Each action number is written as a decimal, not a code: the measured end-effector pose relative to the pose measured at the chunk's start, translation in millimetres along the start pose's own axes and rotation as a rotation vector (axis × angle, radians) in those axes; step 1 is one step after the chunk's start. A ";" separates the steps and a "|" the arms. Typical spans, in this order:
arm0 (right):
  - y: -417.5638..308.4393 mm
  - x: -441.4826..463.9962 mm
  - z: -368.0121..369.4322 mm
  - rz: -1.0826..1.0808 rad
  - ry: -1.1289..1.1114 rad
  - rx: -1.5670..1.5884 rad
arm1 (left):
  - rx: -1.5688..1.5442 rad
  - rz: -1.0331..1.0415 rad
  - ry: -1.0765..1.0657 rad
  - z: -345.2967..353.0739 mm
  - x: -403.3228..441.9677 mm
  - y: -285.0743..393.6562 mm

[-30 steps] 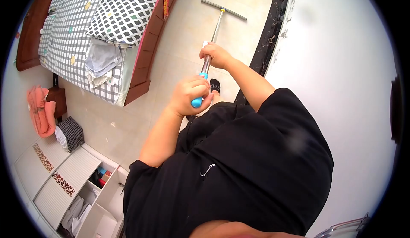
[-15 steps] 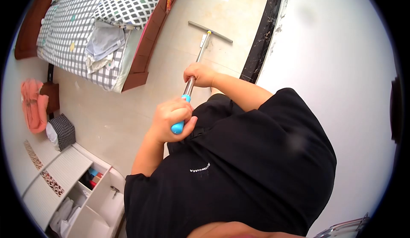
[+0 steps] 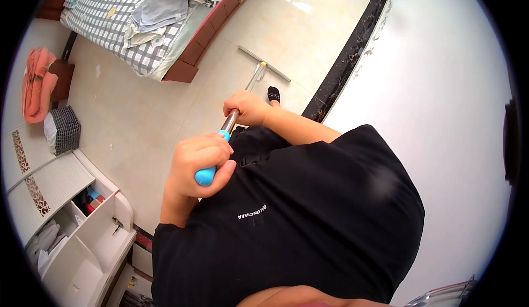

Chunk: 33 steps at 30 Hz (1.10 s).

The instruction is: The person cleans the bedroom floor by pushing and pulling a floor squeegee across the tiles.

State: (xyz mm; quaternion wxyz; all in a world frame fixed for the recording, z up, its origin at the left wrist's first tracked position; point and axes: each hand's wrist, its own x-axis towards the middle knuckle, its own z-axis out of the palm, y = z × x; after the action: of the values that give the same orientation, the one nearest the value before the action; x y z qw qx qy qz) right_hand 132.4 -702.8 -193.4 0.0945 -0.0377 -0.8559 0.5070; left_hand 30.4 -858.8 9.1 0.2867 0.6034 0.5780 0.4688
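While the person's left hand [image 3: 193, 161] clamps the blue grip [image 3: 205, 176] left of frame centre, the right hand [image 3: 248, 107] wraps the metal pole [image 3: 230, 121] just ahead, hands apart, the floor wiper [image 3: 255, 76] slanting to upper centre, crossbar [image 3: 250, 54] low at pale floor [image 3: 149, 119], bed [image 3: 121, 20] upper left.

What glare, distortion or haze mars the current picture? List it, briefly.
Head view: window-like glare on the glossy floor; head view: curved lens distortion with black corners; head view: hazy spots over the black shirt and white wall.
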 end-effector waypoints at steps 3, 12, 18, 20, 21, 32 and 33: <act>-0.9 5.1 -1.8 -0.100 0.063 -0.037 | -0.069 0.053 0.042 -2.0 2.6 2.5; 46.4 14.0 -90.5 -0.124 0.238 -0.253 | -0.028 0.223 -0.031 18.4 67.7 -36.9; 141.4 37.5 -157.7 -0.023 0.258 -0.392 | -0.007 0.129 -0.075 52.3 144.2 -114.3; 175.4 45.8 -182.0 -0.012 0.250 -0.347 | -0.027 0.101 -0.100 63.6 173.2 -139.6; 188.1 49.5 -195.1 0.000 0.237 -0.349 | -0.017 0.093 -0.101 69.1 188.2 -149.1; 298.2 35.8 -275.7 0.196 0.229 -0.397 | -0.067 -0.070 -0.195 120.4 296.8 -225.1; 299.3 38.0 -278.1 0.195 0.224 -0.394 | -0.041 -0.014 -0.145 121.6 299.7 -225.3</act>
State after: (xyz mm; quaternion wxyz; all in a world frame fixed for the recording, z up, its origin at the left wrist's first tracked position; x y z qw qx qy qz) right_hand 141.4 -312.7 -320.5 0.1300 -0.1938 -0.9148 0.3296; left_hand 10.7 -507.7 -169.0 0.3434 0.6255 0.5503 0.4336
